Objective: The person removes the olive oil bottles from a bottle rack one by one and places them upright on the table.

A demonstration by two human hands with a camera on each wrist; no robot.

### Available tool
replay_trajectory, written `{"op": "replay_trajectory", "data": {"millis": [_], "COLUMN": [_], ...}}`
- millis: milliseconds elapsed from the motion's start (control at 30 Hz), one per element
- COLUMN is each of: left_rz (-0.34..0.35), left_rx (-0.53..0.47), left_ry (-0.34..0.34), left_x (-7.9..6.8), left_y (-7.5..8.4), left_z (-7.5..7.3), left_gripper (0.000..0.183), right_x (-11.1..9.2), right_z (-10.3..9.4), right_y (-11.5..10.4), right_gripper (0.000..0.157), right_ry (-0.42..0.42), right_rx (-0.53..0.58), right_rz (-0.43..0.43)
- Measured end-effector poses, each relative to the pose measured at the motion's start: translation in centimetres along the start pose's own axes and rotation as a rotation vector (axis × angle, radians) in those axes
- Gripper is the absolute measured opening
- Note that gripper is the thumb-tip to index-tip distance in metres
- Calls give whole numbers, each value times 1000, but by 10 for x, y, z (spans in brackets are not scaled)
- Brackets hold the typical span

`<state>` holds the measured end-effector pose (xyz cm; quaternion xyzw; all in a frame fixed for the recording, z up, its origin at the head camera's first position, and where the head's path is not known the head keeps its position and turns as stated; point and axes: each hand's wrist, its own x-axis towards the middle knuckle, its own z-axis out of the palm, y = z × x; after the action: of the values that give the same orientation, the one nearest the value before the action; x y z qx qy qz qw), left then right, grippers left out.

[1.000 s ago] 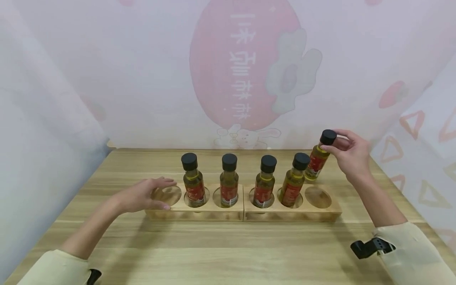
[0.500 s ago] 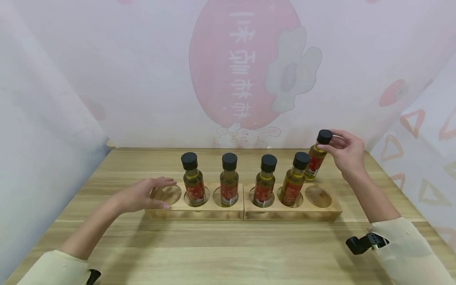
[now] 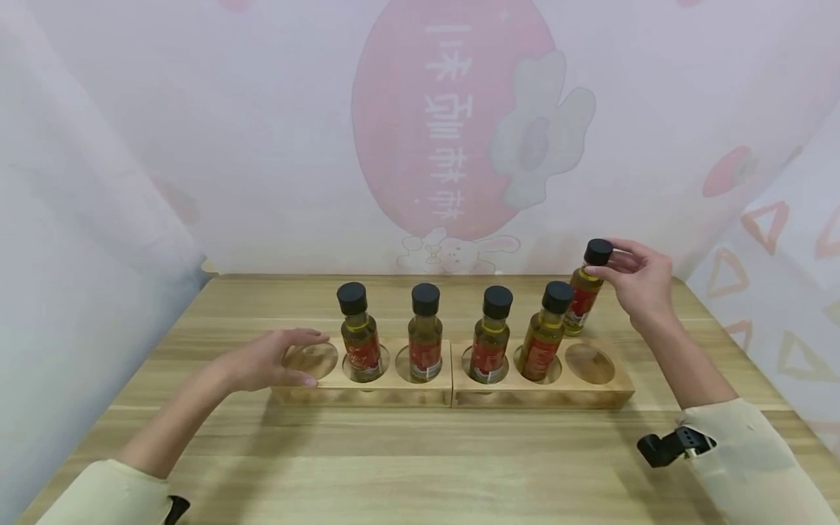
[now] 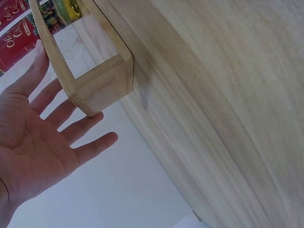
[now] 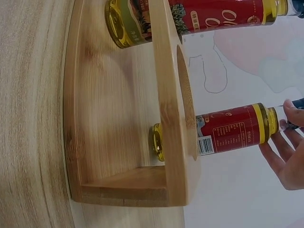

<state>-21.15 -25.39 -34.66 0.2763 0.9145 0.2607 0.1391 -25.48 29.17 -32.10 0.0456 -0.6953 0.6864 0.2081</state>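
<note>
My right hand (image 3: 643, 283) pinches an olive oil bottle (image 3: 582, 299) just below its black cap. It leans slightly, with its base close behind the rightmost hole of a wooden rack (image 3: 541, 399). In the right wrist view this held bottle (image 5: 232, 129) shows its red label, and its base appears beyond the rack's top board. At the far left end, my left hand (image 3: 265, 359) lies against a matching rack (image 3: 367, 397). Its thumb is along the front edge and its other fingers (image 4: 95, 147) are spread near the end wall.
Two bottles (image 3: 362, 343) (image 3: 425, 343) stand in the left rack's holes. Another two (image 3: 488, 344) (image 3: 541, 343) are in the right rack, the latter tilted. Both racks stand end to end on a wood-grain table (image 3: 407, 467). A printed curtain (image 3: 282, 146) hangs behind.
My right hand has shifted slightly left with the bottle, mostly in the first half second. The left hand and the racked bottles stay as they were.
</note>
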Motion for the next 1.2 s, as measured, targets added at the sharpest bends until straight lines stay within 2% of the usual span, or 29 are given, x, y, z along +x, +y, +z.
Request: {"op": "replay_trajectory", "data": {"millis": [133, 400, 867, 1033, 1200], "left_rz": [2, 9, 5, 6, 11], "left_rx": [-14, -13, -33, -36, -27], "left_ry": [0, -4, -11, -8, -5], "left_x": [0, 2, -1, -1, 0], "left_y": [0, 0, 1, 0, 0], "left_z": [0, -1, -2, -2, -2], "left_gripper": [74, 73, 72, 72, 72], "right_x": [0, -1, 1, 1, 0], "right_z": [-1, 0, -1, -2, -6], "right_y": [0, 1, 2, 3, 5], "right_gripper": [45, 43, 43, 41, 40], "right_ry": [2, 8, 15, 8, -6], "right_rx": [-38, -1, 26, -33, -141], "right_rz": [11, 33, 20, -5, -19]}}
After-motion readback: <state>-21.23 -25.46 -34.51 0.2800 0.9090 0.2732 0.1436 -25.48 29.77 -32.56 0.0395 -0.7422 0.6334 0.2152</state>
